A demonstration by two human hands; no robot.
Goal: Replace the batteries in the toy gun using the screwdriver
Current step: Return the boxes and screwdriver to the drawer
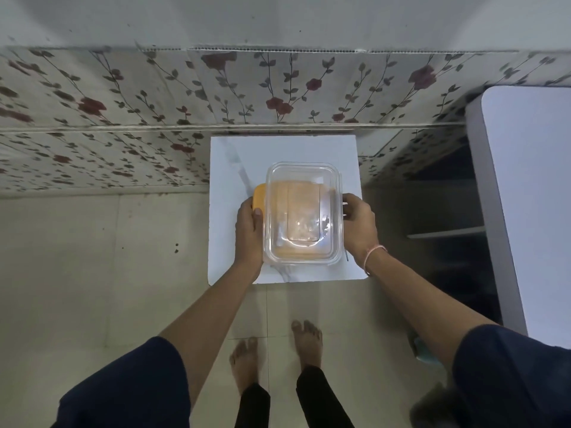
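Left hand (248, 233) and right hand (361, 227), fingers curled, grip opposite sides of a clear rectangular plastic container (304, 211) (orange lid (259, 196) beneath). A white square table (231, 156) lies under it.

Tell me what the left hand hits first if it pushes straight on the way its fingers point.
The orange lid: the left hand grips its corner, beside the clear box. Beyond lies bare table, though depth is unclear.

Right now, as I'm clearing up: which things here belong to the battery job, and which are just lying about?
In hand: clear plastic container, gripped by left hand and right hand; orange lid under it; white table. Nothing else of the job shows.
Lying about: floral wall panels; white board at right.
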